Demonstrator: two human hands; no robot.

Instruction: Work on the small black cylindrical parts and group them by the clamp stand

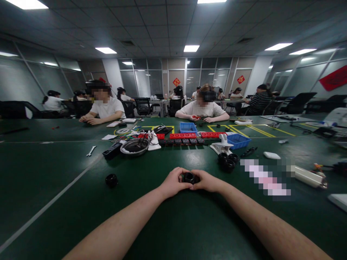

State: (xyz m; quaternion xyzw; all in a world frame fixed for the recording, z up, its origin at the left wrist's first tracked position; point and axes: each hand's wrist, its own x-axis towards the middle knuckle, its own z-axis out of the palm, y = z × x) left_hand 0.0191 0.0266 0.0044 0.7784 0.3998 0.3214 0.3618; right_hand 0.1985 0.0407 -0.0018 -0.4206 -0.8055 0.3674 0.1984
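Both of my hands meet at the middle of the green table, around a glossy black round part (189, 177) with an opening in its top. My left hand (172, 183) grips it from the left, thumb in front and fingers curled behind. From the other side my right hand (207, 181) closes on it, some fingertips hidden behind the part. A similar black round part (111, 180) lies alone to the left. Several more black round parts (227, 162) are grouped to the right, just before a white clip-like stand (222, 144).
Red-topped power strips (183, 136) run across the table's middle, near blue trays (238, 141). To the left are a metal bowl (135, 146) with black cables and a wrench (91, 151). A beige cylinder (309, 176) lies at right. Co-workers sit across the table.
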